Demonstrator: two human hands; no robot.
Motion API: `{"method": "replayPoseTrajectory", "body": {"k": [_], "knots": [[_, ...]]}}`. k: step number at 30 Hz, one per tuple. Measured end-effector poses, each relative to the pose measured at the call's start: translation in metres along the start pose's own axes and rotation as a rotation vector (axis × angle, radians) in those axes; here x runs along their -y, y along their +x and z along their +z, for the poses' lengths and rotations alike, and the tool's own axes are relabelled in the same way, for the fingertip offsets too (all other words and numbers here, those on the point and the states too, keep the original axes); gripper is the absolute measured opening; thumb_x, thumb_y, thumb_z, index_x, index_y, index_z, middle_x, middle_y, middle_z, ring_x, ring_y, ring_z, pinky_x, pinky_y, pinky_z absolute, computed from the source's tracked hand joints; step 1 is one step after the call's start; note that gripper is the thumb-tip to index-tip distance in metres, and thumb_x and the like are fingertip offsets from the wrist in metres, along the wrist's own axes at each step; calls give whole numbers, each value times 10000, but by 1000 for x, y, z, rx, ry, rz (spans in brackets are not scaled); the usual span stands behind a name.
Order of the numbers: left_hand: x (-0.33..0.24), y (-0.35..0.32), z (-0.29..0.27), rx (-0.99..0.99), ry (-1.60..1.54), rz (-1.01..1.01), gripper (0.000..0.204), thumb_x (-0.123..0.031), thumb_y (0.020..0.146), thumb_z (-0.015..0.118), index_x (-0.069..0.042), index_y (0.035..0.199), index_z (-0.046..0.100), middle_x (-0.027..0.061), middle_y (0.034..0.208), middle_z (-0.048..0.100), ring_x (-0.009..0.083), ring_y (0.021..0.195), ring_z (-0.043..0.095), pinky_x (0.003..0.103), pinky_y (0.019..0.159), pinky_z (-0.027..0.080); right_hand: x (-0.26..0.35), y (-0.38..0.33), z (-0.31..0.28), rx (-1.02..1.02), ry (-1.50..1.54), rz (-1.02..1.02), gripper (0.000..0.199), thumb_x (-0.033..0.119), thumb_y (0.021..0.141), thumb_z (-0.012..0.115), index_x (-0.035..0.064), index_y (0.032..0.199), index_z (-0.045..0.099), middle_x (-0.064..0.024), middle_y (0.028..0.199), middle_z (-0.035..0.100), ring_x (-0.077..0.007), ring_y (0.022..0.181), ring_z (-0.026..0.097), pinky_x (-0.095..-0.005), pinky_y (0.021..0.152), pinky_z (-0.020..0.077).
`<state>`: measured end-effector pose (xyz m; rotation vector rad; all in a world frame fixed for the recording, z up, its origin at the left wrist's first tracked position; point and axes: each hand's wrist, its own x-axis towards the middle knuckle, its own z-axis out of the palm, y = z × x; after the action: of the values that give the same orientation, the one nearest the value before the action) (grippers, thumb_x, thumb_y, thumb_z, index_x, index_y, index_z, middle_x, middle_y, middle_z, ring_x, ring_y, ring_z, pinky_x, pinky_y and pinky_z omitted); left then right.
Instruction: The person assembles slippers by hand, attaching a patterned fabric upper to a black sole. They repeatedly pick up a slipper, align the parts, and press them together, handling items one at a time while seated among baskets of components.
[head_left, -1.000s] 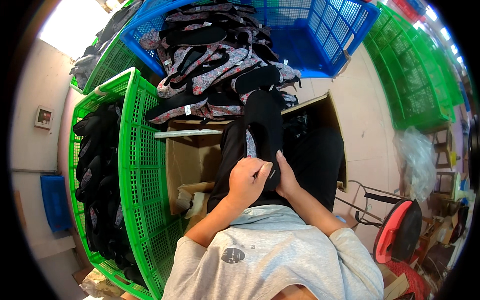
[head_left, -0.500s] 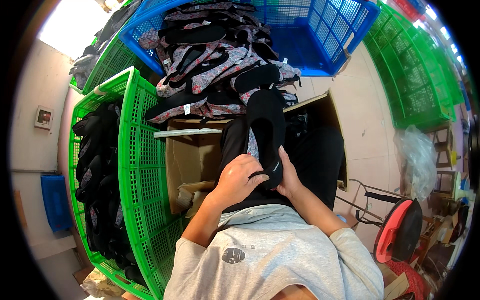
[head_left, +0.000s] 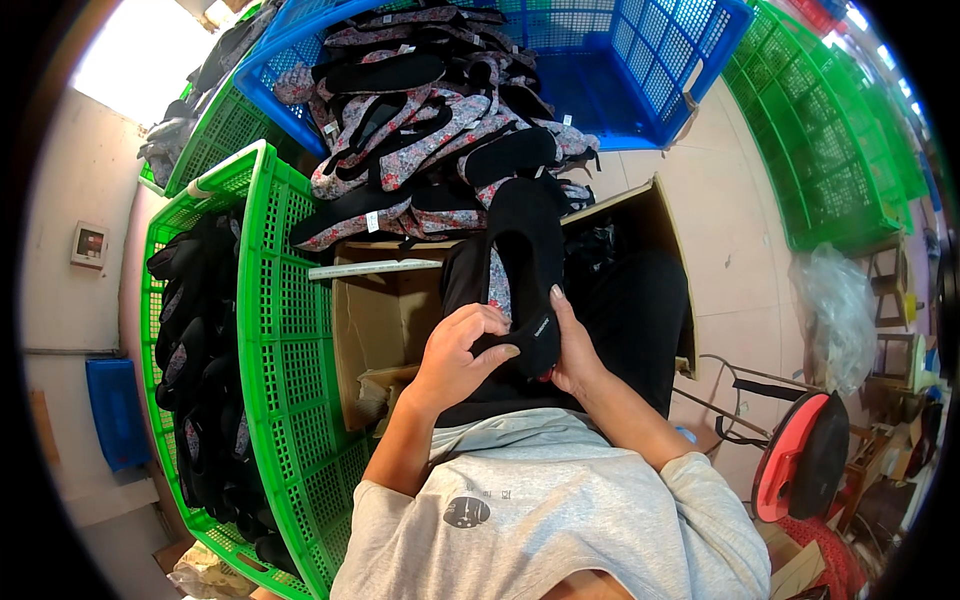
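Left hand and right hand both grip one black slipper, apparently heel-end, above a cardboard box.

Grey T-shirt, dark trousers, bare forearms

The person wears a light heather-grey short-sleeved T-shirt with a small dark round print on its chest and faint pale lettering beside it. The sleeves end above the elbows, leaving both forearms bare. The left hand and right hand are ungloved, without rings or a watch. Black trousers cover the legs.
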<state>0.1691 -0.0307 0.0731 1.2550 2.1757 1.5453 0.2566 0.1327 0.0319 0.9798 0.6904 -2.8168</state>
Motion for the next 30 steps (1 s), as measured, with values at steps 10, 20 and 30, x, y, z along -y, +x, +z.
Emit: {"method": "replayPoseTrajectory", "body": {"k": [10,20,30], "knots": [[-5,-9,19,-149,223,424,232,65,648,758,-28,784,595,95,828,615,288,850,650,411,785,554,-9,3,-17,218,98,-29,575,544,1031,428,51,1303,544,-109,1135,683,-205,964,698,-344,836,599],[-14,-9,25,-166,356,632,225,45,638,798,-44,721,609,77,815,598,263,863,635,445,836,567,-15,9,-27,486,156,-119,656,568,1048,306,55,1429,453,-136,1328,603,-256,1176,623,-408,1027,516],[-8,6,18,-105,227,116,151,-84,828,727,-28,921,622,106,847,603,325,837,589,440,830,490,-16,16,-27,300,218,27,577,548,1048,358,78,1331,537,-99,1206,668,-209,1058,679,-358,925,572]]}}
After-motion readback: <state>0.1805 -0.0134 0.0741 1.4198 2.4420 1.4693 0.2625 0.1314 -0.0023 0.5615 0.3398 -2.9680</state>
